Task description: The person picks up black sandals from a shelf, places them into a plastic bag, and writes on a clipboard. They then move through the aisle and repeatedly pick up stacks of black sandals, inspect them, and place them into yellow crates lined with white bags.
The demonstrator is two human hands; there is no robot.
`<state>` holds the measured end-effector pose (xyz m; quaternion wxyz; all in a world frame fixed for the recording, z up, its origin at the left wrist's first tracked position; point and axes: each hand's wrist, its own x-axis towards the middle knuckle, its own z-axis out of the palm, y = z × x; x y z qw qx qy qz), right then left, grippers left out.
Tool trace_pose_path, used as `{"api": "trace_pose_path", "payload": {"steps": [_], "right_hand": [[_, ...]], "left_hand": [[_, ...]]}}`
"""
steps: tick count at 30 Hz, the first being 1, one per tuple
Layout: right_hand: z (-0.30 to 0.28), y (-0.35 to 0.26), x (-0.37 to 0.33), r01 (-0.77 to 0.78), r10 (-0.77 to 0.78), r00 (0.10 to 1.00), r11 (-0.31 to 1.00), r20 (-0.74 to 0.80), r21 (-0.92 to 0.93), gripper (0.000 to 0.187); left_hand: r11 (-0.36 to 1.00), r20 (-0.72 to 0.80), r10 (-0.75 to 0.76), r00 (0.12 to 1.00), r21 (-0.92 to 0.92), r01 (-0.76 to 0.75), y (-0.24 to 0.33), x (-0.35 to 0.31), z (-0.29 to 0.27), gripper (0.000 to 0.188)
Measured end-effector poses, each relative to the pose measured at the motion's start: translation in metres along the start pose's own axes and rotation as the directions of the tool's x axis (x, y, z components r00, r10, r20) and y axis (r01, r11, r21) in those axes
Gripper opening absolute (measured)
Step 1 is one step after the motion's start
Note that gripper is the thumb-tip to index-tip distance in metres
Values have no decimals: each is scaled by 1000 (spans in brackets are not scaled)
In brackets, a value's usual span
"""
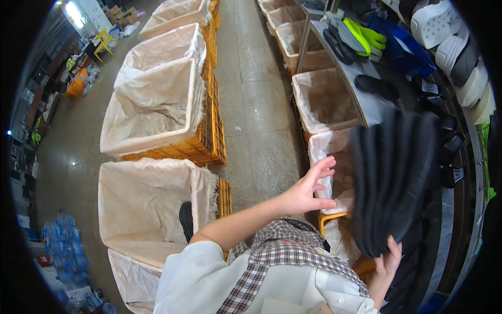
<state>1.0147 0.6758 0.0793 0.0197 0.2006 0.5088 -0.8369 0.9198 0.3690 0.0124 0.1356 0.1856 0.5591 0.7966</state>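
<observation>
A stack of several long black shoe soles (392,183) stands upright at my right, slightly blurred. My right hand (388,257) grips the stack at its lower end, thumb on the near side. To the left of the soles, my left hand (308,188) is held up with its fingers apart and nothing in it. A small gap separates its fingertips from the stack. More black soles (186,222) lean inside the lined basket (151,175) at my left.
Orange crates with pale cloth liners (146,146) line the left of the aisle; more lined crates (324,78) stand under the workbench (334,60) at right. Neon green footwear (358,36) lies on that bench. White clogs (436,23) hang far right. Blue water bottles (65,248) stand lower left.
</observation>
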Motion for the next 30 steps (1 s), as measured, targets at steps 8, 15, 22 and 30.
{"api": "trace_pose_path", "payload": {"steps": [8, 15, 22, 30], "right_hand": [[147, 96, 44, 561, -241, 793, 645, 559, -518, 68], [177, 109, 48, 919, -222, 343, 279, 913, -278, 120], [185, 109, 50, 480, -143, 552, 860, 821, -173, 71], [184, 100, 49, 476, -134, 669, 833, 732, -282, 59]], "left_hand": [[900, -525, -39, 850, -389, -199, 26, -20, -40, 64], [804, -437, -48, 898, -551, -225, 28, -36, -97, 63], [644, -290, -49, 956, -741, -192, 40, -51, -66, 59], [661, -225, -42, 973, -737, -142, 19, -34, -69, 55]]}}
